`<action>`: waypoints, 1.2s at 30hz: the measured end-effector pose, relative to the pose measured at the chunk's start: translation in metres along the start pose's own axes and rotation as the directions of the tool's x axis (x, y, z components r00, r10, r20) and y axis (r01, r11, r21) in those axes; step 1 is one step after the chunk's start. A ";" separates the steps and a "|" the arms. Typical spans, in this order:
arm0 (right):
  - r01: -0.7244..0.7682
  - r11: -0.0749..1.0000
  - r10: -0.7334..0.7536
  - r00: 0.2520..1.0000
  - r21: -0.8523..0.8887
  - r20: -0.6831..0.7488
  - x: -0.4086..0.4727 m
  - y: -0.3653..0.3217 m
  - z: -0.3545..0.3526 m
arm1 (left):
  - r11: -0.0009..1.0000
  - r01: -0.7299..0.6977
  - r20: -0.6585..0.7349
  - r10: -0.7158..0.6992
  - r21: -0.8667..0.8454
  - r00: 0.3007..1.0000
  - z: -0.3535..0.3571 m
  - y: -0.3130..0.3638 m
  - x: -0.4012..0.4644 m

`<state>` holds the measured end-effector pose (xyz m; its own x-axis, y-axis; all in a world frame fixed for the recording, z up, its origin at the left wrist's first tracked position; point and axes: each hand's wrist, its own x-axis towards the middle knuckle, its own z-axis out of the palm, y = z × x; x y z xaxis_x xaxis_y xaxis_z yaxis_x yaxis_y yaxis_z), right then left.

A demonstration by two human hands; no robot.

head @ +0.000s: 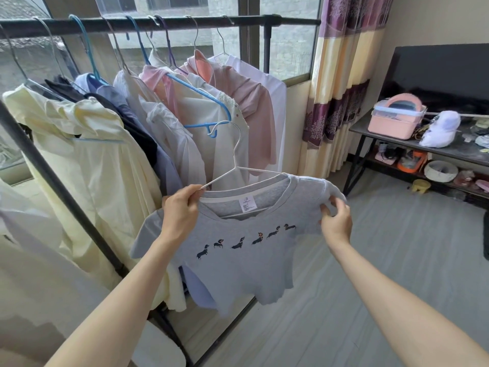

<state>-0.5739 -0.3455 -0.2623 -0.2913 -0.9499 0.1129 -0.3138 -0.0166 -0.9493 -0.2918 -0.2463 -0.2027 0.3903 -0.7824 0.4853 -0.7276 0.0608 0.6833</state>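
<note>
Fingers of the left hand, centre-left of frame: curled, pinching the left end of a white wire hanger together with the collar edge of a grey T-shirt. Firm hold, thumb on top.

T-shirt: held up in mid-frame between both hands, front toward the camera, a row of small dark dogs across the chest, label showing inside the neck. Hem hangs free above the floor. Hanger's right arm runs under the shirt's right shoulder; its left end sticks out at the neck opening. Hook stands upright, not on any rail, in front of the hung clothes.

Right hand, centre-right: fingers bent, gripping a bunch of fabric at the shirt's right shoulder.

Surroundings, left to right:
- Dark clothes rack, top rail across the upper left, before a window.
- On it, a pale yellow garment at far left, then dark, blue and white pieces, a blue hanger, and a pink top.
- Purple and cream curtain, upper centre-right.
- Dark worktop at right edge, carrying a pink box and a white soft toy; cluttered shelf beneath.
</note>
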 end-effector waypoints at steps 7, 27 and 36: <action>0.073 0.992 -0.068 0.996 -0.105 0.050 0.004 -0.002 0.001 | 1.000 0.022 0.024 -0.022 0.002 0.999 -0.004 -0.007 -0.001; 0.486 0.816 -0.486 0.870 -0.313 0.086 -0.006 -0.023 0.006 | 0.996 -0.052 0.066 0.047 0.068 0.997 -0.004 -0.012 -0.007; 0.781 0.584 -0.494 0.559 -0.222 0.666 -0.038 -0.084 0.034 | 0.983 -0.098 0.172 0.070 0.158 0.983 -0.004 -0.024 -0.015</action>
<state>-0.5057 -0.3181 -0.1969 0.5940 -0.7304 0.3371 -0.6115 -0.6822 -0.4009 -0.2776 -0.2332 -0.2243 0.2355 -0.8709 0.4314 -0.8421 0.0388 0.5379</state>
